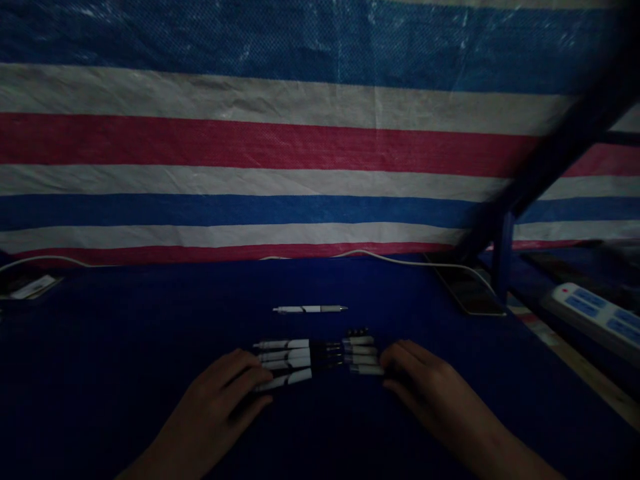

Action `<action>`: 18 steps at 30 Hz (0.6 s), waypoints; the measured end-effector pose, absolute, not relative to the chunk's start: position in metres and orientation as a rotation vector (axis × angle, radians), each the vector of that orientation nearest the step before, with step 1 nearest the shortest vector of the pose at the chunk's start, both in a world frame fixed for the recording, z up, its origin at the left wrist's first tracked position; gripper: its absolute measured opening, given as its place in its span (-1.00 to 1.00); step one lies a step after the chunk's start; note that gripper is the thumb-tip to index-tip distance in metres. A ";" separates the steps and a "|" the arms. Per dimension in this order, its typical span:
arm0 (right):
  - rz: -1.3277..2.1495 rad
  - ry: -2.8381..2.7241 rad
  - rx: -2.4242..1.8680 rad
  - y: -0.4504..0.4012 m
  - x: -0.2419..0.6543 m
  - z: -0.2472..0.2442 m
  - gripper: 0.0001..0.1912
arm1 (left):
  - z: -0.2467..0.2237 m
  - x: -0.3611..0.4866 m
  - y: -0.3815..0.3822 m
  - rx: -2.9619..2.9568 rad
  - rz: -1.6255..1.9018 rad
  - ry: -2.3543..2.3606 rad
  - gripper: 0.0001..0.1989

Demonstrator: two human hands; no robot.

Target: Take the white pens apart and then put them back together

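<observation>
Several white pen barrels with dark marks lie side by side in front of me. Thin dark refills reach out of them to the right. Facing these is a row of pale grey front sections of pens. My left hand is at the outer ends of the white barrels, fingertips touching the lowest one, thumb apart below it. My right hand curves beside the outer ends of the grey sections, fingertips at or against them, with a gap between thumb and forefinger. Farther back lies a whole white and grey pen.
Small dark parts sit just behind the grey sections. A phone-like dark slab and a white cable are at the back right. Beyond the blue table's right edge is a power strip. A striped tarp hangs behind.
</observation>
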State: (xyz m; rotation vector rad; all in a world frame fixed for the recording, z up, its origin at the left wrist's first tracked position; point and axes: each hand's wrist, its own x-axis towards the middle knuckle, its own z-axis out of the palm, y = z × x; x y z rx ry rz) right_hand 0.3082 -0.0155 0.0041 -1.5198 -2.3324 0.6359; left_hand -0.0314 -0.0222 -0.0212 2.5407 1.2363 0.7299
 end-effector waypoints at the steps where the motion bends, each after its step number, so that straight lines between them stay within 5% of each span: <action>1: 0.645 -2.323 -1.510 -0.015 0.308 0.004 -0.72 | -0.023 -0.031 -0.022 2.545 0.729 1.223 -0.79; 18: 0.841 -2.222 -1.425 -0.018 0.307 0.023 -0.83 | -0.012 -0.028 -0.023 2.617 0.941 1.139 -0.79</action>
